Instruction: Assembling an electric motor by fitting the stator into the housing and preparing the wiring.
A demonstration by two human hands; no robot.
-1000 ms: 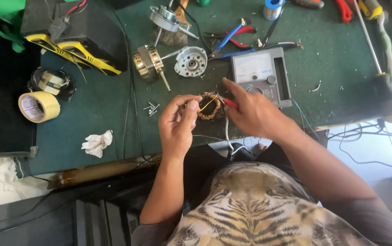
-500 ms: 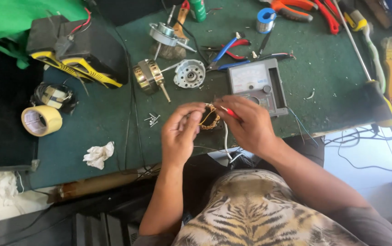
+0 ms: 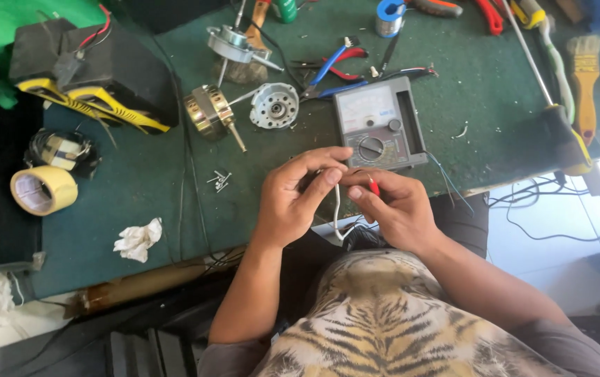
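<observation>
Looking down from a head-worn camera, a person sits at a green workbench [image 3: 139, 209] with both hands raised close together above its near edge. The left hand [image 3: 293, 199] curls its fingers, thumb and forefinger closing toward the right hand over something small that the fingers hide. The right hand [image 3: 397, 209] pinches a red test probe [image 3: 373, 187] between thumb and forefinger, tip aimed at the left hand. A thin white wire [image 3: 337, 213] drops from between the hands toward the lap. Just beyond the hands lies a grey analogue multimeter [image 3: 376, 126], with a brass-coloured motor core [image 3: 209, 112] and a round silver end cap [image 3: 274, 105] further left, and small loose screws [image 3: 219, 180] near the left hand. A roll of yellow tape [image 3: 43, 190] sits well to the left. The likely risk is that the probe tip slips off its contact, since the hands hang unsupported; a tug on the dangling wire could also pull the small part loose.
</observation>
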